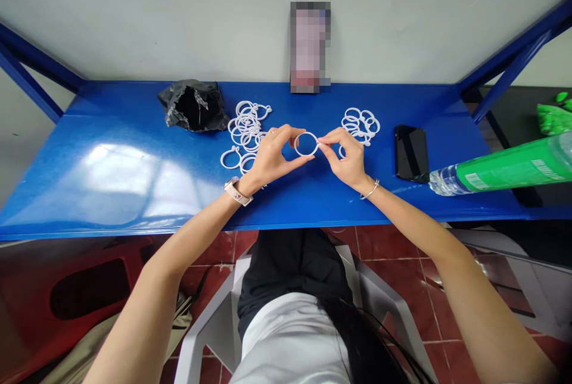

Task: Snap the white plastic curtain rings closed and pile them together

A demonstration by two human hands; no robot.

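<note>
A white ring (306,133) is held up between my two hands over the blue table. My left hand (277,155) grips its left side, thumb below and fingers above. At the ring's right side, where a small knob shows, my right hand (345,155) pinches it between thumb and fingertips. A loose pile of similar white rings (245,125) lies beside and partly behind my left hand. Another small group of white rings (360,125) rests just beyond my right hand, which hides part of it.
A crumpled black plastic bag (194,104) gapes at the back left. Against the wall leans a blurred-out upright object (310,44). On the right are a black phone (411,153) and a bottle with a green label (509,166). Blue metal braces (513,71) flank the table (134,187).
</note>
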